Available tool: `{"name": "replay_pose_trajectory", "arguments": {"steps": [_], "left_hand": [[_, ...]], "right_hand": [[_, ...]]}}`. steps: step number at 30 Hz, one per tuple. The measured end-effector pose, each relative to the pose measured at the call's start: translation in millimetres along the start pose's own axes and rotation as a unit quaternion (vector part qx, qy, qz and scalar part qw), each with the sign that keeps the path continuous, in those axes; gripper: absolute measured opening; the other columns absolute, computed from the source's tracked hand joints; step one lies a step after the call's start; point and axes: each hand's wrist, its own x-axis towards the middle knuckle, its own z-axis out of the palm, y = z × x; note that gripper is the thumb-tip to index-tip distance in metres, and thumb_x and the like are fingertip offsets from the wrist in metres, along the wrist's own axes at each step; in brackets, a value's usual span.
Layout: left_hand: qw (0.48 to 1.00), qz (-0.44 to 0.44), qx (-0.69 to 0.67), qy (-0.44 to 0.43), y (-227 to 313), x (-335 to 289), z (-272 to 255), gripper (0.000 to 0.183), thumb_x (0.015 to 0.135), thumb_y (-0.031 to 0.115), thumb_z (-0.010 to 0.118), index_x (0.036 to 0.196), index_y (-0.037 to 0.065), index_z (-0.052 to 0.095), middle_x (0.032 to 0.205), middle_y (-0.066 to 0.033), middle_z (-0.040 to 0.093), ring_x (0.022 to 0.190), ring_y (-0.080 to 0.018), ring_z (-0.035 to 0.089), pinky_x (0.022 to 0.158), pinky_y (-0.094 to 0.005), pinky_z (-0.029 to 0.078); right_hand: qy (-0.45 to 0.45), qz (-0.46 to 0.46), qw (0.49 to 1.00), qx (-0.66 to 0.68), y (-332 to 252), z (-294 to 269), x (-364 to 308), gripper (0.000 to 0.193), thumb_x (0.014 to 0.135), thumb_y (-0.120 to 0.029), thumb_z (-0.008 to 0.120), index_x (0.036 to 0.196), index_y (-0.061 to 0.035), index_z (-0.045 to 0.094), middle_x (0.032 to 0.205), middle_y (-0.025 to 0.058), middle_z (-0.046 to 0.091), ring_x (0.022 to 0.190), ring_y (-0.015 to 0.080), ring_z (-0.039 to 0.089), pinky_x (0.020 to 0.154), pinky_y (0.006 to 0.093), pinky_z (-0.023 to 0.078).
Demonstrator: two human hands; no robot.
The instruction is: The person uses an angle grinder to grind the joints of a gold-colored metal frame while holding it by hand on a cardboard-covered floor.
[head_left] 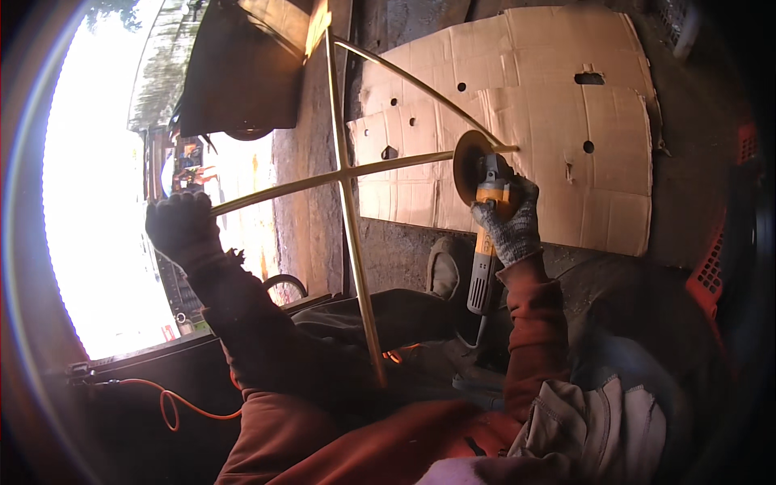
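My gloved right hand (514, 220) is wrapped round a yellow and grey angle grinder (483, 271), held upright with its cord trailing down. The round disc (469, 167) at its top overlaps the right end of a crossed frame of thin, gold-coloured metal bars (346, 202); whether they touch I cannot tell. In my left hand (184, 228), also gloved and closed, is the left end of the frame's crosswise bar (275, 192). A long bar runs from the top down towards my lap, and a slanting bar (420, 85) joins its upper end to the right end.
Flattened cardboard (558, 121) with several holes lies on the floor beyond the grinder. A brown panel (238, 69) stands at the upper left, beside a bright opening. An orange cord (166, 396) loops at lower left. Red perforated plastic (709, 271) sits at the right.
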Motion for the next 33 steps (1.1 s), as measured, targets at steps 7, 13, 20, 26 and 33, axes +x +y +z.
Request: {"name": "replay_pose_trajectory", "arguments": {"steps": [7,13,20,26,33], "left_hand": [[0.989,-0.085,-0.124,-0.016,0,-15,10,0.025,0.086,0.018,0.05,0.061,0.016,0.055,0.063,-0.002,0.061,0.06,-0.0167,0.061,0.062,-0.0326,0.047],[0.993,-0.079,-0.089,-0.028,-19,-12,-6,0.029,0.088,0.021,0.048,0.061,0.015,0.056,0.064,-0.0034,0.061,0.061,-0.0173,0.062,0.063,-0.0333,0.047],[0.998,-0.052,-0.022,-0.014,-21,-3,-12,0.026,0.085,0.021,0.056,0.06,0.016,0.063,0.064,-0.0026,0.065,0.061,-0.0167,0.063,0.071,-0.0342,0.048],[0.998,-0.058,-0.037,-0.011,1,-9,-32,0.024,0.084,0.016,0.058,0.061,0.016,0.064,0.067,-0.0017,0.065,0.064,-0.0174,0.064,0.074,-0.0334,0.049],[0.993,-0.096,-0.04,-0.057,-2,-9,-28,0.026,0.089,0.017,0.055,0.064,0.016,0.064,0.069,-0.0021,0.064,0.07,-0.0182,0.065,0.077,-0.0344,0.049]], "right_hand": [[-0.142,-0.189,0.965,-0.116,-37,62,-51,0.075,0.073,-0.002,0.079,0.132,-0.0054,0.034,0.117,0.007,0.056,0.103,0.018,0.059,0.095,0.0318,0.049],[-0.094,0.001,0.995,0.046,-23,39,-39,0.074,0.072,0.001,0.079,0.131,-0.0078,0.035,0.118,0.0083,0.054,0.102,0.0185,0.059,0.087,0.033,0.054],[-0.132,-0.017,0.991,-0.003,-35,42,-51,0.078,0.072,-0.003,0.081,0.133,-0.0098,0.033,0.125,0.0088,0.052,0.111,0.0193,0.055,0.091,0.0346,0.053],[-0.101,-0.091,0.981,-0.136,-38,41,-53,0.074,0.074,-0.018,0.081,0.131,-0.0087,0.035,0.12,0.0147,0.057,0.105,0.0239,0.062,0.087,0.0373,0.053],[-0.067,0.008,0.996,-0.053,-25,29,-40,0.072,0.074,0.0,0.078,0.13,-0.0093,0.034,0.12,0.01,0.052,0.104,0.0186,0.057,0.089,0.0334,0.053]]}}
